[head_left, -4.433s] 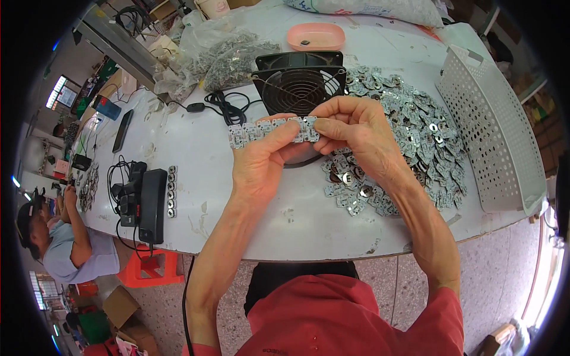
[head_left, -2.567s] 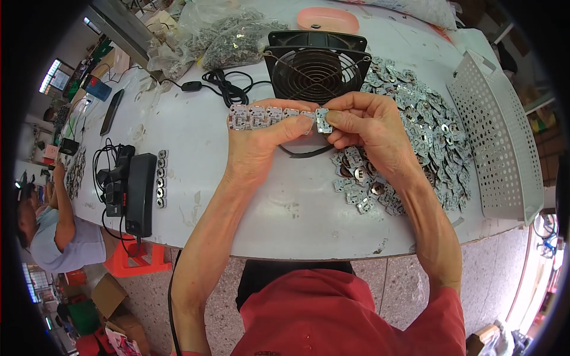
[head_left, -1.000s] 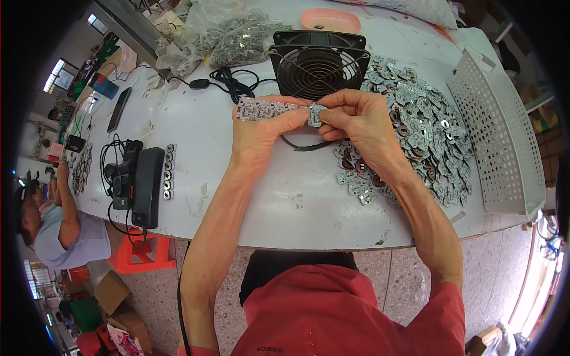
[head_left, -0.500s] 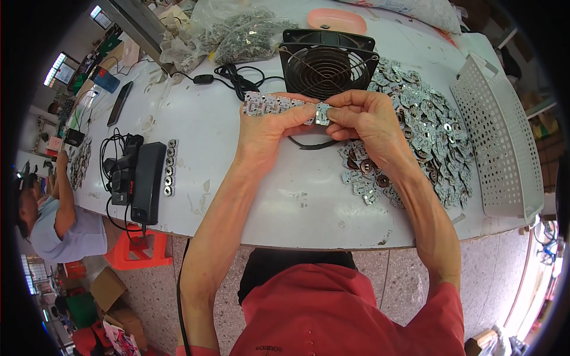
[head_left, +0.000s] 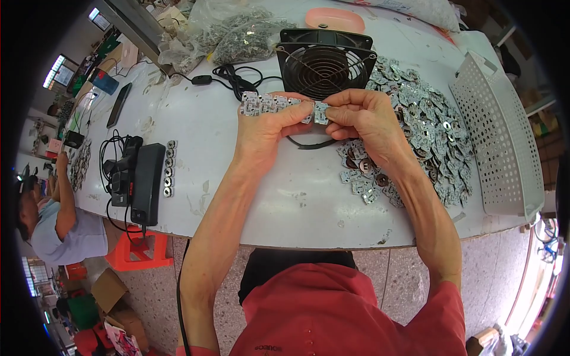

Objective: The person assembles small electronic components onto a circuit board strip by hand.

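Pinching plate row in left fingers, single plate in right fingers, black fan beyond, plate pile rightward.

Black fan at 12 o'clock; pink dish just beyond. Perforated basket, 3 o'clock. Phone, 10. Black box, 9. Red stool, 8, off table edge.
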The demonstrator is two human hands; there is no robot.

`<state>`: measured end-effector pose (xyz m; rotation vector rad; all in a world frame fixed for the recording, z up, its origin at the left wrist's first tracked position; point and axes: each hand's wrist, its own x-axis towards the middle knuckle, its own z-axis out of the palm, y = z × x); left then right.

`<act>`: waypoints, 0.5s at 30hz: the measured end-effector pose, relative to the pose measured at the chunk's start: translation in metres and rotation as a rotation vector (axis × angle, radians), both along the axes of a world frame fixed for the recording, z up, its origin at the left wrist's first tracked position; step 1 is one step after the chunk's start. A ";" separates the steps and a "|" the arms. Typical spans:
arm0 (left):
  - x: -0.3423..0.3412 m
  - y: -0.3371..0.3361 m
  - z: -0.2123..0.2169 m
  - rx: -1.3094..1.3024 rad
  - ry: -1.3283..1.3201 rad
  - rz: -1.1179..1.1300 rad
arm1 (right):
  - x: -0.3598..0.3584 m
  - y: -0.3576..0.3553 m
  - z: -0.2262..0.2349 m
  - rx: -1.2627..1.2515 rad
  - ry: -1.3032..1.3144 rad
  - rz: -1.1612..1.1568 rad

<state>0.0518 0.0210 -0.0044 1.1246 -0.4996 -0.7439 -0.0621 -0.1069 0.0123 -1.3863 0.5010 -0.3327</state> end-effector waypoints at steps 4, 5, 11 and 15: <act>0.001 0.000 -0.001 -0.005 0.001 -0.003 | 0.000 0.001 0.001 0.005 -0.003 0.003; 0.001 0.000 -0.001 -0.007 0.001 -0.003 | 0.000 0.001 0.001 0.007 -0.004 0.004; 0.001 0.000 -0.002 0.001 0.003 -0.003 | -0.001 0.000 0.001 -0.001 -0.003 0.004; 0.004 0.002 -0.001 0.019 -0.012 -0.029 | 0.001 0.001 0.000 0.001 -0.007 0.014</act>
